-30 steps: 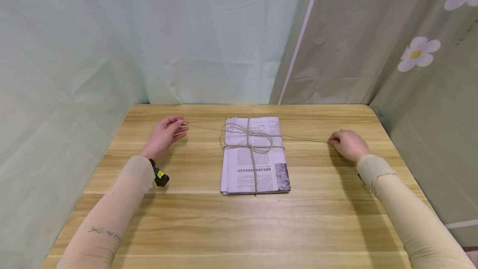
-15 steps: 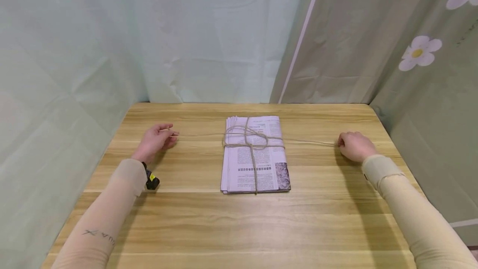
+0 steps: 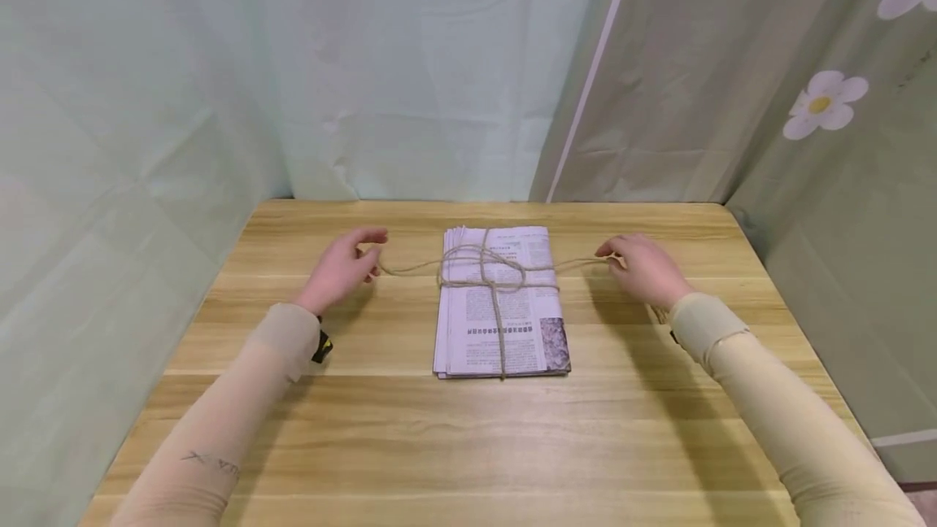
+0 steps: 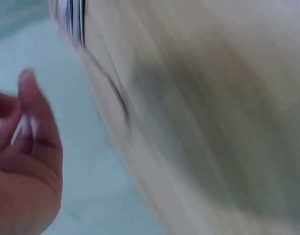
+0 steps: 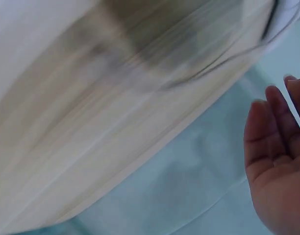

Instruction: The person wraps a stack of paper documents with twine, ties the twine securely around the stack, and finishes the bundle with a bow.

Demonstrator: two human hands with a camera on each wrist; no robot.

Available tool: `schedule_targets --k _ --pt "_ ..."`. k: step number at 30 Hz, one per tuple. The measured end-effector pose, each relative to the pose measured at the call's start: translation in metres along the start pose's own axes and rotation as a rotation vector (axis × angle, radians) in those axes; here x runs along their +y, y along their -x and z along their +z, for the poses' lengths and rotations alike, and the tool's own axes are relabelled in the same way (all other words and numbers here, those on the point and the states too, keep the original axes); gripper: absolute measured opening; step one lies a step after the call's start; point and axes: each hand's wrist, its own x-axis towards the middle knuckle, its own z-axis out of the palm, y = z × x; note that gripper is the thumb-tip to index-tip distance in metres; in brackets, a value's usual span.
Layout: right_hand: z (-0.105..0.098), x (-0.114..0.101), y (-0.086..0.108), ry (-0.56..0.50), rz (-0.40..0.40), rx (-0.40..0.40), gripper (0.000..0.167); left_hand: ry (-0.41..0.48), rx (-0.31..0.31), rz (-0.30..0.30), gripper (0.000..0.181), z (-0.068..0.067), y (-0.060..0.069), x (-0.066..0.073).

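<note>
A stack of folded newspapers point(image 3: 468, 352) lies mid-table, bound crosswise with brown twine point(image 3: 499, 332). Loops of a bow lie on top of it, and a loose twine end runs out to each side. Left of the stack hovers my left hand point(image 3: 340, 271), thumb and index finger parted, near one twine end. The left wrist view shows that twine point(image 4: 108, 81) apart from the fingers. To the right, my right hand point(image 3: 647, 271) has relaxed fingers above the other end, partly hiding it. In the right wrist view this twine point(image 5: 209, 71) hangs free of the hand, blurred.
The wooden table point(image 3: 483, 446) has its back edge against a pale curtain point(image 3: 439, 104). A grey-green curtain with white flowers point(image 3: 827, 104) stands along the right side. A small black device point(image 3: 322, 346) sits at the left wrist.
Both hands first drew the twine ends outward and the bow's loops shrank. Now the fingers have let go, the ends hang slack, and both hands have come inward toward the newspapers.
</note>
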Motion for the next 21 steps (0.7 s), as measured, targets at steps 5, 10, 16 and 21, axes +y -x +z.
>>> schedule_targets --k 5,10,16,21 --pt "0.028 -0.033 -0.027 -0.012 -0.123 -0.032 0.018 -0.145 -0.138 0.038 0.038 0.041 -0.013 0.021" --pt "0.049 -0.046 -0.043 0.010 -0.128 -0.045 0.014 -0.261 -0.126 0.060 0.036 0.064 -0.024 0.023" --pt "0.056 -0.047 -0.048 -0.029 -0.089 -0.014 0.005 -0.302 -0.091 0.090 0.028 0.064 -0.028 0.022" --pt "0.057 -0.046 -0.049 -0.034 -0.093 -0.004 0.005 -0.286 -0.072 0.099 0.025 0.056 -0.025 0.022"
